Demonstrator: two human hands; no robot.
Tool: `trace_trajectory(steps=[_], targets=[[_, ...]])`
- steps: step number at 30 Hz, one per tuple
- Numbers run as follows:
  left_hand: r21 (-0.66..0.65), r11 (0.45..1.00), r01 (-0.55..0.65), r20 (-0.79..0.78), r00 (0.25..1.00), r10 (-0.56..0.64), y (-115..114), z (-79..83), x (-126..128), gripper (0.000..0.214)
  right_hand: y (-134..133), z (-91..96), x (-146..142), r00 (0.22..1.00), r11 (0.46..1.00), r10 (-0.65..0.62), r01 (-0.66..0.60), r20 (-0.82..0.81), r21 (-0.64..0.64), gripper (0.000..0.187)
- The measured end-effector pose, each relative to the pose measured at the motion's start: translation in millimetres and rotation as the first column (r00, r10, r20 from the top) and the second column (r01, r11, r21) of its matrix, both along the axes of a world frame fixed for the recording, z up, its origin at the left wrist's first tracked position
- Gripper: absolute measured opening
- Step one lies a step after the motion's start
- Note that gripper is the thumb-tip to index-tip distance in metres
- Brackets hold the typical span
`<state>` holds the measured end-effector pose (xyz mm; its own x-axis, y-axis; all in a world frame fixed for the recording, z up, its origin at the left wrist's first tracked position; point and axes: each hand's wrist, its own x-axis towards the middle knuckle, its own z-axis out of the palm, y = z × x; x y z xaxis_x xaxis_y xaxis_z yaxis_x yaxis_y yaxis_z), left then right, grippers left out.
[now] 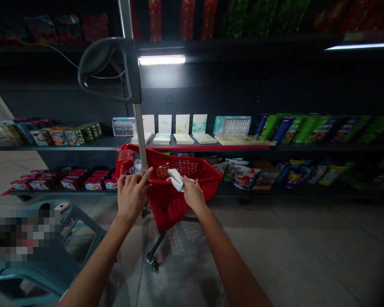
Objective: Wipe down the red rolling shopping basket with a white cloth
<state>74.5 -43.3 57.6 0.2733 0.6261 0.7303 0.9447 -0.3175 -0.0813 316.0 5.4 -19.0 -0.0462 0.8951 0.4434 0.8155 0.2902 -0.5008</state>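
A small red shopping cart (185, 202) with a perforated basket stands in front of me. A grey metal pole with a dark loop handle (132, 72) rises at its left end. My left hand (132, 194) is at the cart's near left rim, beside the foot of the pole. Its fingers are apart and slightly bent, with the index finger stretched toward the pole. A folded white cloth (176, 180) is pinched in my right hand (193, 194), over the near rim of the basket. The fingertips under the cloth are partly hidden.
Behind the cart, a dark shelf (192, 147) carries upright cards, boxed sets and green and blue bags (307, 128). Bagged goods (245, 175) and red boxes (73, 178) lie on the lower shelf. A blue-grey plastic stool (80, 217) with blurred items stands at left.
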Motion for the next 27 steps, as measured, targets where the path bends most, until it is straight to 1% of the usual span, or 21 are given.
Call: trace_trajectory(steps=[3, 7, 13, 16, 19, 22, 25, 27], targets=[[0.028, 0.999, -0.016, -0.02, 1.0, 0.016, 6.8, -2.9, -6.6, 0.051, 13.6, -12.4, 16.6, 0.999, 0.999, -0.041, 0.041, -0.002, -0.019, 0.052], [0.037, 0.999, -0.022, 0.013, 1.0, 0.022, 15.6, -9.4, -13.0, 0.048, 24.2, -23.6, 37.3, 0.993, 0.992, -0.114, 0.114, -0.003, -0.057, 0.051], [0.012, 0.999, -0.041, 0.078, 0.996, 0.04, 26.8, -17.7, -23.2, 0.055, 32.7, -31.2, 76.8, 0.974, 0.967, -0.226, 0.223, -0.01, -0.126, 0.046], [-0.015, 0.998, -0.056, 0.135, 0.989, 0.057, 29.8, -22.2, -27.4, 0.054, 34.0, -32.3, 83.5, 0.962, 0.952, -0.273, 0.273, 0.019, -0.139, 0.044], [-0.059, 0.995, -0.081, 0.167, 0.982, 0.09, 31.6, -26.0, -30.2, 0.055, 32.0, -29.5, 73.3, 0.959, 0.958, -0.257, 0.27, 0.121, -0.099, 0.037], [-0.096, 0.989, -0.114, 0.16, 0.979, 0.129, 34.3, -28.0, -33.0, 0.057, 27.0, -23.6, 50.8, 0.946, 0.968, -0.229, 0.245, 0.23, -0.045, 0.039], [-0.107, 0.983, -0.148, 0.173, 0.971, 0.165, 38.2, -29.0, -37.3, 0.05, 22.1, -18.6, 22.5, 0.946, 0.979, -0.199, 0.202, 0.255, 0.015, 0.046], [-0.108, 0.98, -0.166, 0.184, 0.966, 0.184, 40.6, -30.2, -41.1, 0.047, 20.3, -16.7, 2.0, 0.947, 0.98, -0.201, 0.193, 0.252, 0.056, 0.048]])
